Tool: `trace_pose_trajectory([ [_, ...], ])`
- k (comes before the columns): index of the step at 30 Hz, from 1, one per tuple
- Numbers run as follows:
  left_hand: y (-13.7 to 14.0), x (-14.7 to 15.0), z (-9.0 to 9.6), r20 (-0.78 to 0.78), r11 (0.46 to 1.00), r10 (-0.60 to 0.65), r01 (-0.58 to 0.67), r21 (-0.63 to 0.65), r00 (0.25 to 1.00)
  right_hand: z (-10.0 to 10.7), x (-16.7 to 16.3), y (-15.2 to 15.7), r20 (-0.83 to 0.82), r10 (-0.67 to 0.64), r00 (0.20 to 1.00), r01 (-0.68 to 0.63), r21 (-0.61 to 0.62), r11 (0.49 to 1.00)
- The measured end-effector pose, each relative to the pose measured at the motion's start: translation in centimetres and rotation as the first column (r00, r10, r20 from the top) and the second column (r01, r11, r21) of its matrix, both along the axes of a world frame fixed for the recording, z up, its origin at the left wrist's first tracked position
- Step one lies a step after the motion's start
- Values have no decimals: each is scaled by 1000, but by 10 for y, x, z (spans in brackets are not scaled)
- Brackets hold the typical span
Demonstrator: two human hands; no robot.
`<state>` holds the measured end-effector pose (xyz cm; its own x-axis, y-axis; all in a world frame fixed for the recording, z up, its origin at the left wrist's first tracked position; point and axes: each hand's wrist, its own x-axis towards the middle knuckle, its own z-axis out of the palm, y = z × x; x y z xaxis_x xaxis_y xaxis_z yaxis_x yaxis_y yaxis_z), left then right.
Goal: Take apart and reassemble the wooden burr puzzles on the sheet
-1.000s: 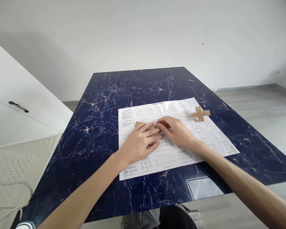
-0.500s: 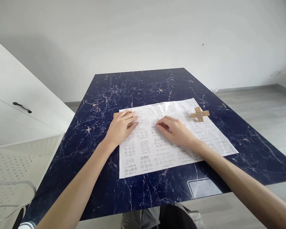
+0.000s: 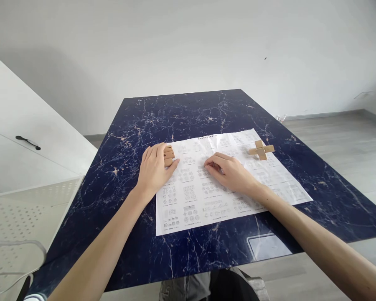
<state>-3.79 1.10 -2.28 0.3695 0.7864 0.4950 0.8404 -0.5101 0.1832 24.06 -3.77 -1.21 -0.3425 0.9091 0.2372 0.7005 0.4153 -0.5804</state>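
My left hand (image 3: 153,169) curls around several wooden puzzle pieces (image 3: 169,155) that lie side by side at the sheet's upper left; the thumb lies along their near side. Its palm and fingers hide their left ends. Small dark marks show on the visible ends. My right hand (image 3: 227,170) rests on the middle of the printed sheet (image 3: 175,223), fingers curled in and thumb against them, with nothing showing in it. To the right of it, a cross-shaped wooden puzzle (image 3: 261,150) stands on the sheet's upper right edge. Rows of small diagrams cover the paper.
The dark blue marbled table (image 3: 175,113) extends beyond the sheet toward a white wall. A pale rectangular panel (image 3: 269,246) shows at its near edge. At left are a white cabinet with a black handle (image 3: 28,142) and a perforated white chair (image 3: 15,217).
My left hand has drawn back to the left and closed around the wooden pieces, so their marked ends now show. My right hand and the cross-shaped puzzle have stayed put.
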Motion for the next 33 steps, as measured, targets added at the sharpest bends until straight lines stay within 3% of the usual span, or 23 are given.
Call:
trace_pose_trajectory([
  [10,-16,14,11,-82,976,-212,208,-61,974,0,-1,0,-3,7,1000,-7,13,1000],
  [23,-20,18,11,-117,994,-100,95,-45,988,-1,0,0,3,12,1000,-12,20,1000],
  [33,-18,15,6,-146,993,-53,36,-113,988,-1,-1,-1,6,6,1000,-6,17,1000],
])
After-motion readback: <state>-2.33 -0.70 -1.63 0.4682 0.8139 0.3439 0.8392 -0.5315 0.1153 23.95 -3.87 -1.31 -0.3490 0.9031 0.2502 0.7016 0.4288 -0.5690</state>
